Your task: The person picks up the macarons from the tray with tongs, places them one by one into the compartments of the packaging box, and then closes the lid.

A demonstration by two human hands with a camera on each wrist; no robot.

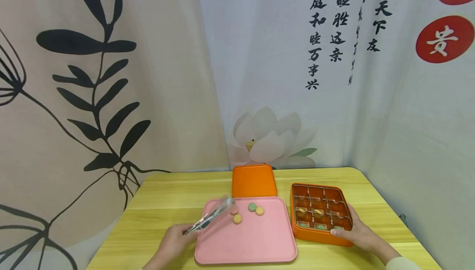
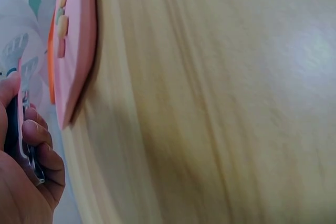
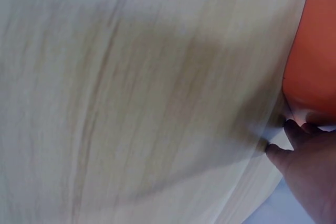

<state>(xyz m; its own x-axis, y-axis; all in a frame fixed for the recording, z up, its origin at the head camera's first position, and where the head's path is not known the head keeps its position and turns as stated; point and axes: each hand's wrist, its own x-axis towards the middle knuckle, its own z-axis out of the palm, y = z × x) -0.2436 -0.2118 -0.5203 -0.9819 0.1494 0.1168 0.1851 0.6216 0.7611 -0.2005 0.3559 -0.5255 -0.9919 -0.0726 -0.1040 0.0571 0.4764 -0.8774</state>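
My left hand [image 1: 174,239] grips a pair of metal tongs [image 1: 211,215] with clear tips, pointing over the left part of a pink tray [image 1: 256,243]. On that tray lie several small round cookies: a green cookie [image 1: 252,207], a yellow cookie [image 1: 259,211], another yellow cookie [image 1: 237,219] and a pink cookie [image 1: 234,211] partly behind the tong tips. My right hand [image 1: 356,231] holds the right front corner of an orange box [image 1: 323,237], thumb at the front rim. Clear dividers split the box; green and yellow pieces show in its nearer compartments.
Behind the tray, an orange lid [image 1: 254,181] stands close to its far edge. All of this is on a wood-grain table [image 1: 156,204]. A printed curtain [image 1: 178,76] hangs behind the table and along its right side.
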